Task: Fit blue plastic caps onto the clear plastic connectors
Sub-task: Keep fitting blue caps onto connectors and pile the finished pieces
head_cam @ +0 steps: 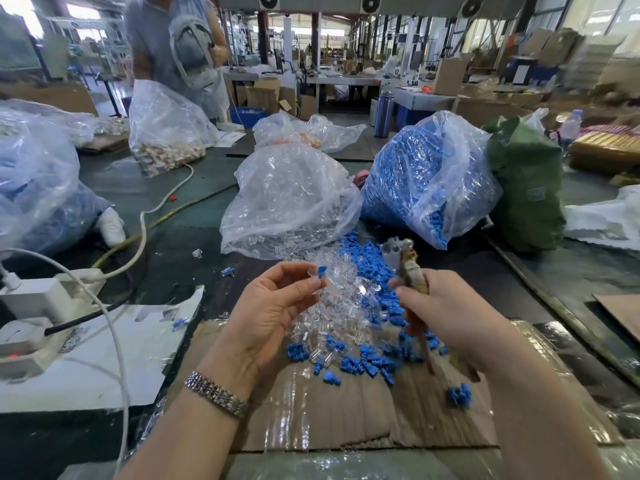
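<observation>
A clear connector (313,273) with a blue cap (322,270) at its end is pinched between the curled fingers (304,268) and thumb of the left hand (273,306), just above the loose pile (349,306) of clear connectors and blue caps. A worn, tape-wrapped tool (410,271) is gripped upright in the closed fingers (401,289) of the right hand (446,306), at the right edge of the pile. The pile is spread over a sheet of cardboard (346,410) on the dark tabletop (173,244). Behind the pile, a bag of clear connectors (287,199) is seen, with a bag of blue caps (426,181) to its right. A metal watch band (216,394) is worn on the left wrist.
</observation>
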A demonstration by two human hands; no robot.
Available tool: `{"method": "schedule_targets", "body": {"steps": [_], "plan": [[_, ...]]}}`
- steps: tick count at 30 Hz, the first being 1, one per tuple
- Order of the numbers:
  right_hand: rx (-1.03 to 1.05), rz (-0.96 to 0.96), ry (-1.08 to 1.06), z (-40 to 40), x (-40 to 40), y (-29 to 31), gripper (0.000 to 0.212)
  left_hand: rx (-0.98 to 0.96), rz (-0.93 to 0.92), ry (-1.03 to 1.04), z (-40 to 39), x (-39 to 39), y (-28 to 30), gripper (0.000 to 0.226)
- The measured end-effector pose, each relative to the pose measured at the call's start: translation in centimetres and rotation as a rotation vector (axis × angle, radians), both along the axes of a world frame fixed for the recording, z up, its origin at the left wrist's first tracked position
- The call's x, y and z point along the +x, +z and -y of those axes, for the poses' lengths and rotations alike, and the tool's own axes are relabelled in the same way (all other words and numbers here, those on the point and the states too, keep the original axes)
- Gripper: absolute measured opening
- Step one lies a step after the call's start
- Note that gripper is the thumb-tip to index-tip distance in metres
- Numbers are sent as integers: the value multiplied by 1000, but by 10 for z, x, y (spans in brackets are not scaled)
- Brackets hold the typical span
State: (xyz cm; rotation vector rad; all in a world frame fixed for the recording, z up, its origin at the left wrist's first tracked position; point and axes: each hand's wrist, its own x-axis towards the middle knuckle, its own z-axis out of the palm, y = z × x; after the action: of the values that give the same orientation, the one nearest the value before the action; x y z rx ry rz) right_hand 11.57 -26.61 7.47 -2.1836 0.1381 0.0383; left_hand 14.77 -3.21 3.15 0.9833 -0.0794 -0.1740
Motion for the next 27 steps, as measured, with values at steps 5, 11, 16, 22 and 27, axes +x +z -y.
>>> {"method": "schedule_targets", "body": {"steps": [5, 11, 16, 22, 27], "plan": [[208, -260, 357, -32, -12, 9, 33, -26, 19, 31, 1, 0, 1, 26], [208, -250, 373, -50, -16, 8, 21, 35, 37, 52, 2, 0, 0, 25], [164, -243, 363, -50, -15, 7, 23, 160, 122, 68, 3, -3, 1, 29], [139, -263, 344, -49, -15, -1, 22, 320, 210, 107, 4, -5, 3, 23], [113, -269, 376, -46, -16, 2, 24, 434, 259, 76, -2, -5, 6, 24]]}}
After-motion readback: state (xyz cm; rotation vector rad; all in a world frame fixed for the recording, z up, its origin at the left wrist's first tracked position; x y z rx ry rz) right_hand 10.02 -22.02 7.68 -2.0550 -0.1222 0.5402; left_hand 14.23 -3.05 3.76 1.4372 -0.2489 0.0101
